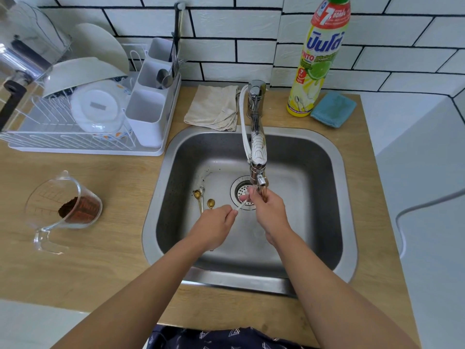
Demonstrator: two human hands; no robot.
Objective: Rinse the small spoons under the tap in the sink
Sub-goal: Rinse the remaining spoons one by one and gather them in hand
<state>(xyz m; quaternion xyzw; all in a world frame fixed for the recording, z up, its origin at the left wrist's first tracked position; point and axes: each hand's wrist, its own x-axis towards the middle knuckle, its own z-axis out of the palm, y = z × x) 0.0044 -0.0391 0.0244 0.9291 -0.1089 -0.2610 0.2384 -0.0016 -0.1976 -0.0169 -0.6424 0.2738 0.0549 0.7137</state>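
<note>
Both of my hands are over the steel sink (324,157), just below the tap (258,152). My left hand (214,229) pinches the handle end of a small pale spoon (241,205). My right hand (268,212) has its fingers curled round the spoon's bowl end under the spout, over the drain (242,191). On the sink floor to the left lie three small spoons: a gold one (197,195), a silver one (201,189) and another gold one (210,203). Dark specks dot the sink floor.
A glass measuring jug (64,205) with brown powder lies tilted on the wooden counter at the left. A dish rack (83,114) with plates and a cutlery holder stands at the back left. Behind the sink are a folded cloth (214,107), a detergent bottle (318,61) and a blue sponge (333,109).
</note>
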